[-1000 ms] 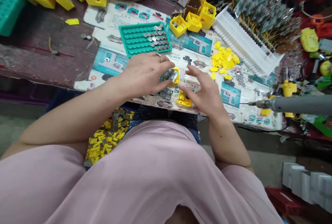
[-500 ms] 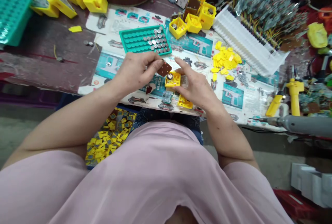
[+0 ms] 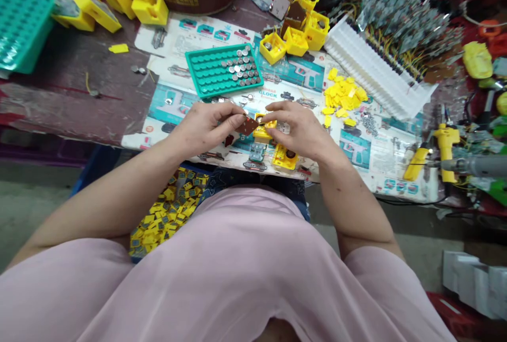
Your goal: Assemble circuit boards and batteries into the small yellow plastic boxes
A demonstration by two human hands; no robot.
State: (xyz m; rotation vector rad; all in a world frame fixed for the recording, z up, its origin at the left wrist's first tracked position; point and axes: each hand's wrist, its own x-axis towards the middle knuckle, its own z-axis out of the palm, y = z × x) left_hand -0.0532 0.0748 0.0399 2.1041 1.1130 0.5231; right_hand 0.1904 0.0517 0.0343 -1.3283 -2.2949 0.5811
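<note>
My left hand (image 3: 209, 126) pinches a small brown circuit board (image 3: 247, 126) between thumb and fingers, tilted over the left edge of a small yellow plastic case (image 3: 264, 133). Above the case, my right hand (image 3: 299, 130) is curved with thumb and index apart; its fingertips are close to the case and the board's corner, and contact is hard to make out. A yellow case part (image 3: 285, 158) with a dark round spot lies below the right hand. Beside it is a pale blue-green block (image 3: 257, 152). Part of the case is hidden by my fingers.
A green tray (image 3: 206, 88) holds several button cells. Yellow chips (image 3: 344, 94) are piled right of my hands. A white foam rack (image 3: 372, 75) holds wired parts. Yellow blocks (image 3: 273, 49) stand behind. A grey screwdriver (image 3: 475, 165) juts in from the right. A bin of yellow cases (image 3: 170, 210) is below.
My left hand has brought the brown board lower, against the yellow case. My right fingertips have drawn in over the case. The whole view has shifted slightly.
</note>
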